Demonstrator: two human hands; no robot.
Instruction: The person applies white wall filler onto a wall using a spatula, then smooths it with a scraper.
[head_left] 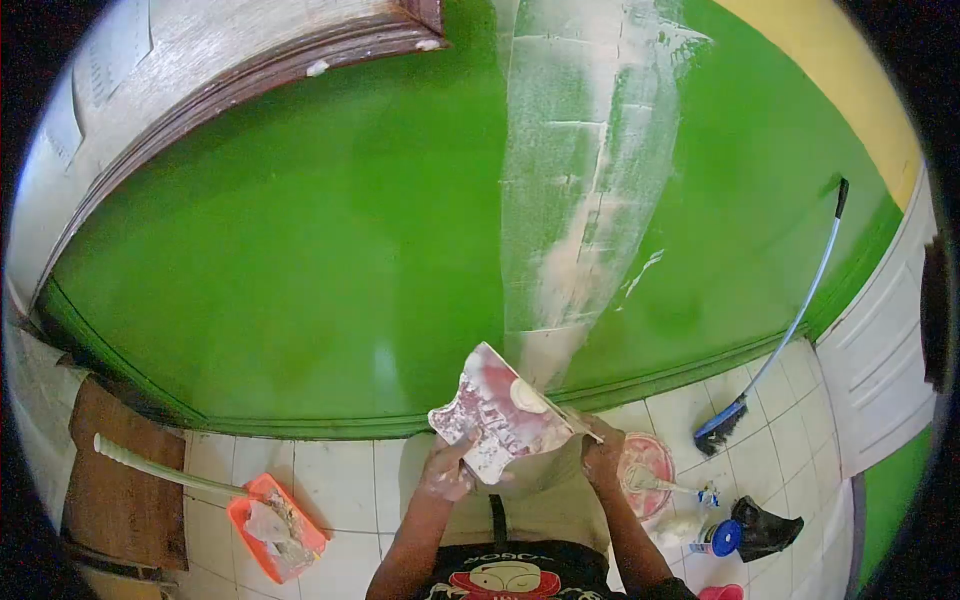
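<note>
My left hand (pixel 447 470) grips the lower edge of a flat board (pixel 496 412), pinkish and smeared with white paste. A lump of paste (pixel 527 396) lies near the board's right side. At that right edge, my right hand (pixel 602 461) is closed on a thin, pale scraper (pixel 580 425), whose blade is seen nearly edge-on against the board. Beyond them stands a green wall (pixel 400 230) with a broad vertical band of white filler (pixel 590 180).
On the tiled floor are a pink bucket (pixel 660 462) with a tool across it, a blue-lidded container (pixel 727 537), a black bag (pixel 768 528) and an orange dustpan (pixel 308 530). A broom (pixel 800 312) leans on the wall at right. A brown board (pixel 125 475) is at left.
</note>
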